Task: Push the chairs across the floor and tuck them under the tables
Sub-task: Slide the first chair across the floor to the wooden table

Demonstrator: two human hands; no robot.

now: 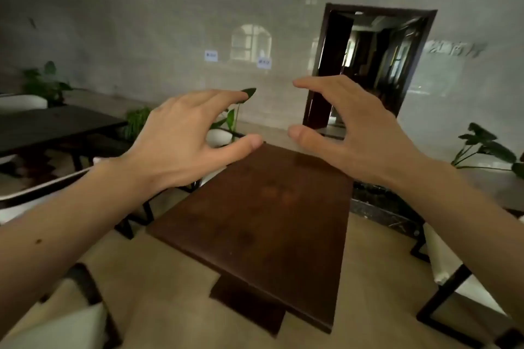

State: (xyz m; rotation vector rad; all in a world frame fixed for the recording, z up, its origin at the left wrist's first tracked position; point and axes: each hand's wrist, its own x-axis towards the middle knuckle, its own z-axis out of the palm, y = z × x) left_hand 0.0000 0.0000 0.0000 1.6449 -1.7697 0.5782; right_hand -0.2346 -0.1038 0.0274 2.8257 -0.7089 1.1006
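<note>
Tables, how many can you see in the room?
2. A brown table stands in the middle, below both open hands. A darker table is at the far left, near the plants. More may be hidden outside the view.

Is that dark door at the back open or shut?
Open. The door is swung aside in its frame, and a room shows through the doorway.

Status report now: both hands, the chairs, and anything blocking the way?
Left hand and right hand open, holding nothing, raised above brown table. Chair at right stands out from table, untouched. Nothing seen blocking it.
</note>
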